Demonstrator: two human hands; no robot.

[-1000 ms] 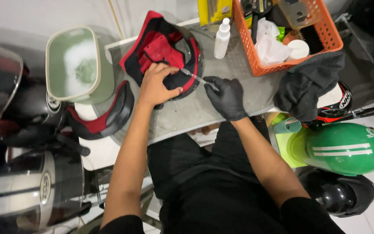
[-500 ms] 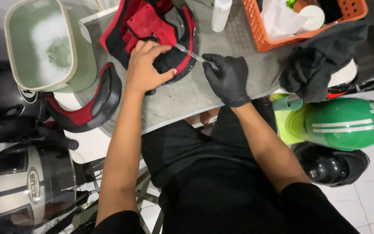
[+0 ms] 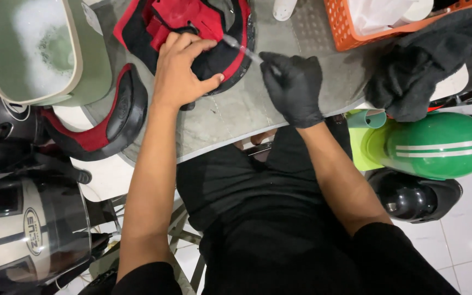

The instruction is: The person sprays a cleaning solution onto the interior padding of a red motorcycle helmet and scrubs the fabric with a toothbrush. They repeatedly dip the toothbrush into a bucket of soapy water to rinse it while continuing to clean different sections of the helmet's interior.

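Bare left hand point(image 3: 184, 68) lies flat w/ fingers spread over the red-and-black padded helmet liner point(image 3: 192, 27), pinning it to the grey tabletop point(image 3: 279, 49); palm down, not curled round anything. Right hand point(image 3: 293, 87), in a black glove, is closed in a pinch on a thin, pale stick-like tool point(image 3: 241, 48), prob. a small brush. The tool's tip sits at the liner's right edge, just beside the left thumb. Liner is at the far-middle of the tabletop, between the pale green plastic tub of sudsy water point(image 3: 34, 49) on the left and the orange plastic basket point(image 3: 367, 27) on the right.

Step in hand, as I read it: detail-cleaning the liner's rim, one hand steadying, the other working the tool. Next move calls for keeping the left hand firm so the pad doesn't slide, plus short strokes along the seam.

A 2nd red-and-black cheek pad point(image 3: 110, 120) lies at the tabletop's near-left edge. Crumpled black cloth point(image 3: 427, 60) sits right of the gloved hand. Below the tabletop: green helmet w/ white stripes point(image 3: 438, 145), glossy black helmet point(image 3: 411, 196), and a black-and-white helmet w/ visor point(image 3: 23, 235) at lower left.
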